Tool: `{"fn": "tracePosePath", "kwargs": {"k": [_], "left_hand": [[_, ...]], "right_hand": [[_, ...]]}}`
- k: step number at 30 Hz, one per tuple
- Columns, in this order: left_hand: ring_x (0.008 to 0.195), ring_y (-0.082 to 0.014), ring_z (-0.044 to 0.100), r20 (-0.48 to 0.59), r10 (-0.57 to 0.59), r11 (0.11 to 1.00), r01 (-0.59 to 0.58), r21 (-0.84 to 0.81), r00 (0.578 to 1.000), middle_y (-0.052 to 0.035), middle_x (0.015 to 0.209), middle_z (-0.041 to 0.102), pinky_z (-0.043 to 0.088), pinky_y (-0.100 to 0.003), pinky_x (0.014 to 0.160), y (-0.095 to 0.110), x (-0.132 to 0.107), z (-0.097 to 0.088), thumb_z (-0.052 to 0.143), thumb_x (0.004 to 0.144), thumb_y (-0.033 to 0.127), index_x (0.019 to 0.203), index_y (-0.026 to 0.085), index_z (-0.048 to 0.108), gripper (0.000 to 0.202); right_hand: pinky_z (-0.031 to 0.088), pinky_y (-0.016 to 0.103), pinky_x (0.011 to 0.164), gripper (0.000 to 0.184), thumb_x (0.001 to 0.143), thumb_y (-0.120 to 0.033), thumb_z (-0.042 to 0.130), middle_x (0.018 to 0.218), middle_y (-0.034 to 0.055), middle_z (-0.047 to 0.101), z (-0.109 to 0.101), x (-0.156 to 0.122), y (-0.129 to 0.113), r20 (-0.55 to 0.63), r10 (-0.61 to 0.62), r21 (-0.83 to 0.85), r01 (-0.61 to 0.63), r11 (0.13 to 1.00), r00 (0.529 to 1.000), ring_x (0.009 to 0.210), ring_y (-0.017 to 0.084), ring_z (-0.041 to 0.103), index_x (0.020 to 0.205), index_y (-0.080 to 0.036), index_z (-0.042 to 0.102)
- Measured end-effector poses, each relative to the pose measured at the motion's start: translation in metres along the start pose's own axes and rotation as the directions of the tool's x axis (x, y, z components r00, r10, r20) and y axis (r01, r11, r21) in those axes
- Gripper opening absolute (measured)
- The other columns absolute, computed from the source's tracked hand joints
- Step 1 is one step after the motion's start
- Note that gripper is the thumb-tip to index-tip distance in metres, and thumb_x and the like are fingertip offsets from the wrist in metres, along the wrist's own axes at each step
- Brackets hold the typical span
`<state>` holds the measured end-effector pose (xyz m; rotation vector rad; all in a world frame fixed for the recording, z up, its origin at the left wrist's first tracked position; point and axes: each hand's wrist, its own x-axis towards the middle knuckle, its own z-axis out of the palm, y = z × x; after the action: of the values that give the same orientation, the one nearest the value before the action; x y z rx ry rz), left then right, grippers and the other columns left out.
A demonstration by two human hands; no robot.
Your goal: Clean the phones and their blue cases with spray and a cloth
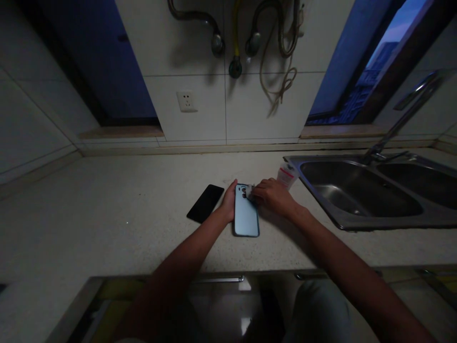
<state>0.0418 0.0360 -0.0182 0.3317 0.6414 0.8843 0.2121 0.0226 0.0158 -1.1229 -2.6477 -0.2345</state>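
Observation:
A light blue phone (246,216) lies back side up on the countertop, its camera lenses at the far end. My left hand (229,202) grips its left edge, thumb pointing up along the side. At the phone's upper right, my right hand (269,194) is closed on a small whitish crumpled wipe (249,190), pressed beside the lenses. Its fingertips are partly hidden. Left of my left hand lies a second, black phone (206,204), dark face up and set at a slant. Just behind my right hand is a clear plastic bag (286,175) with a red strip.
A double steel sink (337,224) with a tap (400,119) is set into the counter (89,214) on the right. On the tiled wall are a socket (186,101), hoses and a looped cord (285,85). Drawers or cupboards sit below the front edge.

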Motion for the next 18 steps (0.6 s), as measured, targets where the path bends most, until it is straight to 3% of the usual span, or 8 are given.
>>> {"fn": "tracePosePath", "kwargs": {"k": [6, 12, 18], "left_hand": [[0.065, -0.0248, 0.068, -0.017, -0.007, 0.998, 0.006, -0.063, 1.000, -0.0108, 0.067, 0.070, 0.055, -0.038, 0.072, -0.001, 0.002, -0.001, 0.046, 0.096, 0.048, 0.079, 0.015, 0.070, 0.045], [0.066, -0.0254, 0.069, -0.032, -0.008, 0.998, 0.006, -0.056, 0.999, -0.0103, 0.067, 0.070, 0.054, -0.038, 0.070, -0.003, 0.002, 0.000, 0.046, 0.097, 0.050, 0.083, 0.016, 0.071, 0.045], [0.068, -0.0250, 0.069, -0.039, -0.007, 0.999, 0.005, -0.043, 0.999, -0.0098, 0.069, 0.070, 0.054, -0.038, 0.075, -0.004, -0.002, 0.002, 0.045, 0.098, 0.052, 0.078, 0.017, 0.070, 0.047]], "right_hand": [[0.039, 0.033, 0.072, 0.019, 0.091, -0.016, 0.062, 0.096, 0.0113, 0.074, 0.002, 0.001, -0.004, 0.017, 0.019, -0.020, -0.019, 1.000, 1.000, 0.085, 0.023, 0.063, 0.106, -0.017, 0.074], [0.043, 0.033, 0.074, 0.033, 0.094, -0.016, 0.060, 0.104, 0.0162, 0.073, 0.012, 0.003, -0.012, -0.035, 0.115, -0.018, -0.116, 0.993, 0.993, 0.094, 0.026, 0.063, 0.127, -0.012, 0.066], [0.043, 0.032, 0.072, 0.027, 0.095, -0.013, 0.057, 0.094, 0.0130, 0.076, 0.023, 0.001, -0.010, -0.082, 0.089, 0.096, -0.081, 0.992, 0.993, 0.089, 0.025, 0.063, 0.117, -0.015, 0.072]]}}
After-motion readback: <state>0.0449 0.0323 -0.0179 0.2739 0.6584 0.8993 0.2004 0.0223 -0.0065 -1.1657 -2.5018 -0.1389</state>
